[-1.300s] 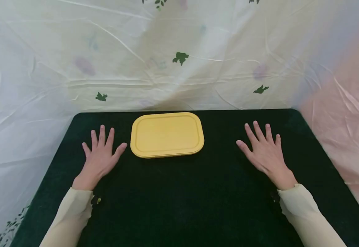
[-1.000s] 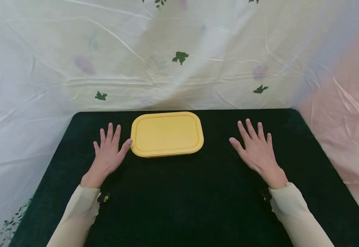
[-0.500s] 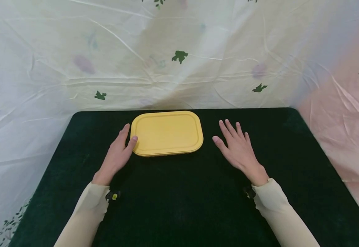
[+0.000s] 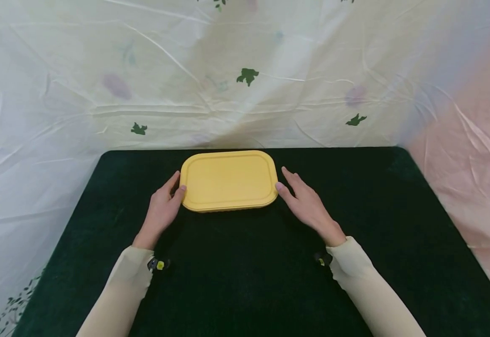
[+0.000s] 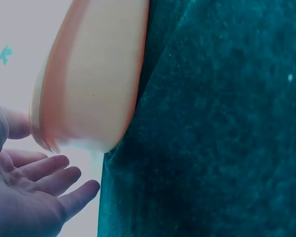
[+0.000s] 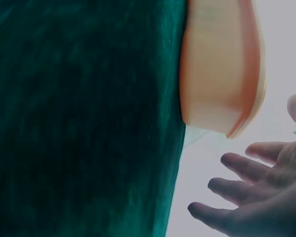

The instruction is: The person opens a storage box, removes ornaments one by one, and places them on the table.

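A yellow box (image 4: 230, 181), a rounded rectangle with generous corners, lies flat by the far edge of the counter (image 4: 245, 281), slightly left of that edge's middle and with its long sides running nearly along it. Its lid (image 4: 229, 179) is smooth and softly matte, with a shallow groove tracing the outline just inside the rim. From both wrist views the side walls look plain and gently curved, paler and peach-toned, topped by the rim as a thin projecting band.

The left hand (image 4: 163, 204) is at the box's left end, its thumb tip resting on the rim and its other fingers loosely extended alongside, not wrapped round anything. The right hand (image 4: 306, 202) is at the opposite end, released, its fingers spread and slightly bent; the right wrist view shows a gap between its thumb and the rim.

The counter has a dark green, velvety covering, whose mottled nap shows blue-green in the wrist views, and its two far corners are rounded. Beyond the far edge hangs a thin, creased cloth (image 4: 177, 56), off-white with a pinkish right side, carrying faint pastel patches and flat dark green leaf shapes (image 4: 247, 76). Pale cream sleeves (image 4: 120, 290) of soft fabric end in slightly ruffled cuffs. Small dark devices (image 4: 159, 265) sit at the inner side of each wrist, the left one with a yellow-green patch.
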Motion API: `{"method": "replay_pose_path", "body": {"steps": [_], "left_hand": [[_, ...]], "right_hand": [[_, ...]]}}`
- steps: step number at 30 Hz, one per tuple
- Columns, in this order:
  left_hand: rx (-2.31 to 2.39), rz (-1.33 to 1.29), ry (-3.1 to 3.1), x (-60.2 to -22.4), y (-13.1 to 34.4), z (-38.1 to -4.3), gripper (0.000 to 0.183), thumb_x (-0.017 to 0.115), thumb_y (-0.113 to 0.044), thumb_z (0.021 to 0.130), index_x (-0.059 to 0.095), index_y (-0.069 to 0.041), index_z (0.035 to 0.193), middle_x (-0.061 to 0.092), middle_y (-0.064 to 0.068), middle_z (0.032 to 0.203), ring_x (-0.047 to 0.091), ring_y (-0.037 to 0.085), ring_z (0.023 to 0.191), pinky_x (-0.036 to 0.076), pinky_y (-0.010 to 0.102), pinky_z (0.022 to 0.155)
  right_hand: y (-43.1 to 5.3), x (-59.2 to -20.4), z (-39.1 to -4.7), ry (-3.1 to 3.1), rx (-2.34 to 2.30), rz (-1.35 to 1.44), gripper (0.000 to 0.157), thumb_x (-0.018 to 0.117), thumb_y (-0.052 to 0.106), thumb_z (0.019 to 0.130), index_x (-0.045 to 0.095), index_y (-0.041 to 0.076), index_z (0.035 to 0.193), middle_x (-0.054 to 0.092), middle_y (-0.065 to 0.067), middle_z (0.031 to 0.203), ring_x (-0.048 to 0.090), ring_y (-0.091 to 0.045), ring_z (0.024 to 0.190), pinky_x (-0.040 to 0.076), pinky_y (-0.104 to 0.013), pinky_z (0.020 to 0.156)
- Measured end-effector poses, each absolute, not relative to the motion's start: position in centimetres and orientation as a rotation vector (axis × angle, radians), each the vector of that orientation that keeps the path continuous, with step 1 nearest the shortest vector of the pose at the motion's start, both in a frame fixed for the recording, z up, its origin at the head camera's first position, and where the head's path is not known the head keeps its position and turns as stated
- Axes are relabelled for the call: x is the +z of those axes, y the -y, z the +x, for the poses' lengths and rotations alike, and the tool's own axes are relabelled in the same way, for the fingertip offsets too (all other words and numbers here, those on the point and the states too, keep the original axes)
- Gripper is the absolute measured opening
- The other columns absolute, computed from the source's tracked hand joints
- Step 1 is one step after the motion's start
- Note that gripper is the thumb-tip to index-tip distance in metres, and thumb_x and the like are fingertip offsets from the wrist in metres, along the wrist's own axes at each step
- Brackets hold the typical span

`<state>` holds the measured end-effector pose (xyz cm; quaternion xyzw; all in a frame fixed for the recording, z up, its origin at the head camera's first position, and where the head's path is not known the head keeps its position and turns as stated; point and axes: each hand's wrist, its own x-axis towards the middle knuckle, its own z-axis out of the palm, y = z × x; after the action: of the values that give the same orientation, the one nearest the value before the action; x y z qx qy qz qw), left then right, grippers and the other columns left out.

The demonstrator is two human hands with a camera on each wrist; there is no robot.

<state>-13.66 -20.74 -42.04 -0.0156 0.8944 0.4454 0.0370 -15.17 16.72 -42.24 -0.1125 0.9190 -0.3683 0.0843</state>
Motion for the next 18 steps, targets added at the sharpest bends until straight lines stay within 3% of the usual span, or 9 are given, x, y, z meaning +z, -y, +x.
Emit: {"method": "replay_pose_path", "body": {"steps": [4, 11, 18], "left_hand": [[1.397, -0.054, -2.736, -42.2, 20.6, -13.7, 0.062, 0.042, -0.034, 0.112, 0.024, -0.005, 0.164, 0.032, 0.016, 0.166, 0.039, 0.035, 0.148, 0.037, 0.055, 0.117], [1.440, -0.079, -2.713, -42.2, 20.4, -13.7, 0.061, 0.042, -0.033, 0.112, 0.025, -0.005, 0.164, 0.036, 0.016, 0.164, 0.048, 0.032, 0.142, 0.041, 0.052, 0.115], [1.454, -0.097, -2.716, -42.1, 20.2, -13.8, 0.060, 0.041, -0.034, 0.113, 0.026, -0.005, 0.164, 0.035, 0.016, 0.164, 0.052, 0.033, 0.136, 0.045, 0.051, 0.111]], "right_hand": [[-16.1, -42.6, -15.5, -2.681, -1.218, -0.312, 0.075, 0.036, 0.061, 0.108, 0.022, 0.016, 0.166, 0.026, -0.007, 0.170, 0.024, -0.029, 0.156, 0.022, -0.056, 0.124], [-15.0, -42.9, -15.9, -2.602, -1.400, -0.325, 0.071, 0.045, 0.051, 0.109, 0.027, 0.011, 0.164, 0.043, -0.013, 0.161, 0.048, -0.027, 0.142, 0.043, -0.050, 0.114], [-14.7, -42.8, -16.0, -2.601, -1.431, -0.344, 0.065, 0.049, 0.040, 0.110, 0.027, 0.012, 0.164, 0.044, -0.011, 0.161, 0.051, -0.025, 0.140, 0.045, -0.048, 0.112]]}}
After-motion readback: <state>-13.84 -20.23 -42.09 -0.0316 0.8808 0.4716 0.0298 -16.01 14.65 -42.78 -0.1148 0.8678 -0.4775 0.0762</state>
